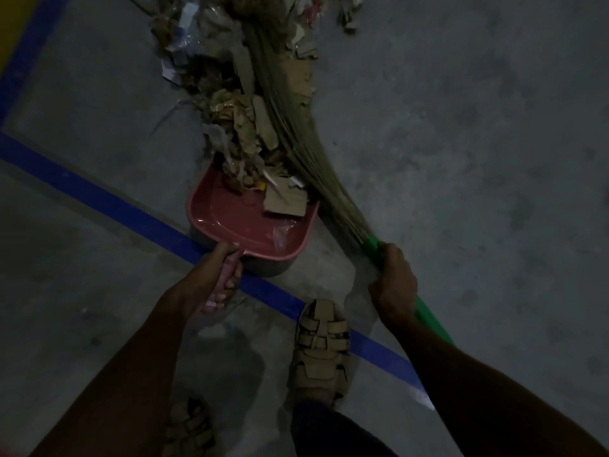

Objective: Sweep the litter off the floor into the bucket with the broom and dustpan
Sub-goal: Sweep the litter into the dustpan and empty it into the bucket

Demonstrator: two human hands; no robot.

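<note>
The litter (230, 103), torn cardboard and paper, lies in a strip on the grey floor (478, 127) from centre toward 12 o'clock, its near end spilling into the pink dustpan (230, 222). The broom (293, 127) lies along its 3 o'clock side. The left hand (211, 278) grips the dustpan's handle; the right hand (393, 285), at 4 o'clock, grips the green broom handle. Blue tape (99, 196) runs under the dustpan.

Litter pile (230, 77) ran off the top edge, so no telling how far it went. Broom (283, 103) tips were cut off up there too. Its green handle (428, 318) vanished behind the right forearm. Second sandal (189, 427) was mostly lost in the dark.
</note>
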